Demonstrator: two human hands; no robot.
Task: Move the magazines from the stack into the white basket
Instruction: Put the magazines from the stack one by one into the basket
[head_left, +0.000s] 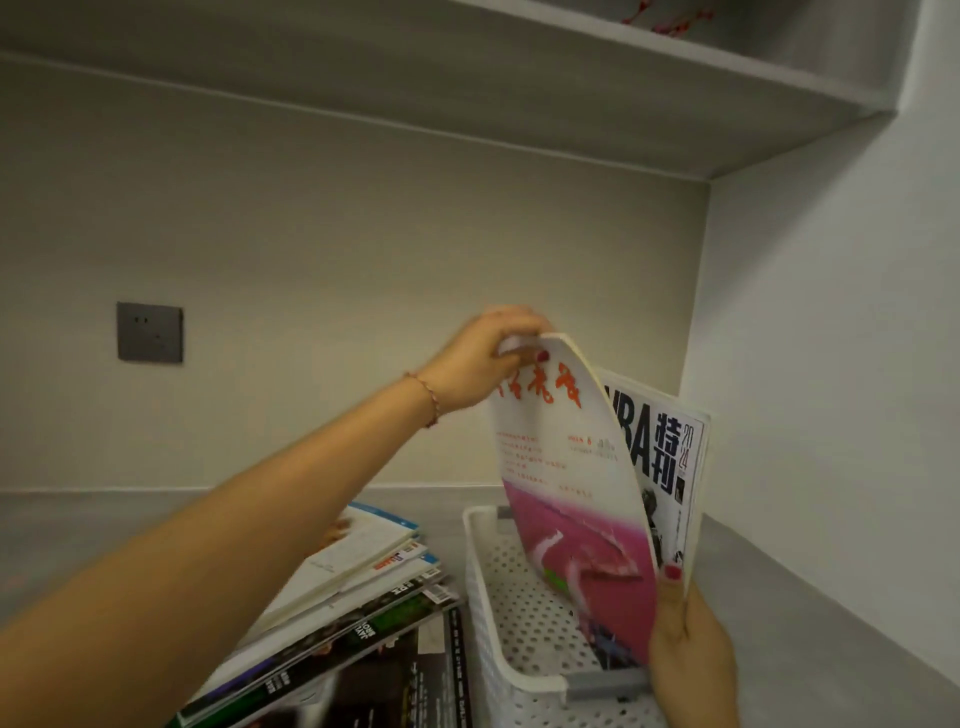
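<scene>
My left hand (485, 358) pinches the top corner of a white and pink magazine (566, 483) that stands upright and bowed inside the white perforated basket (483, 587). Behind it stands a black-and-white magazine (660, 457), also upright in the basket. My right hand (685, 644) grips the near edges of both, thumb on the front. A fanned stack of magazines (358, 587) lies on the grey surface left of the basket, partly hidden by my left forearm.
The basket has a grey handle (605, 680) on its near end. A grey wall socket (149, 332) sits on the back wall. A shelf (623, 78) hangs overhead, and a white side wall (831, 364) stands close on the right.
</scene>
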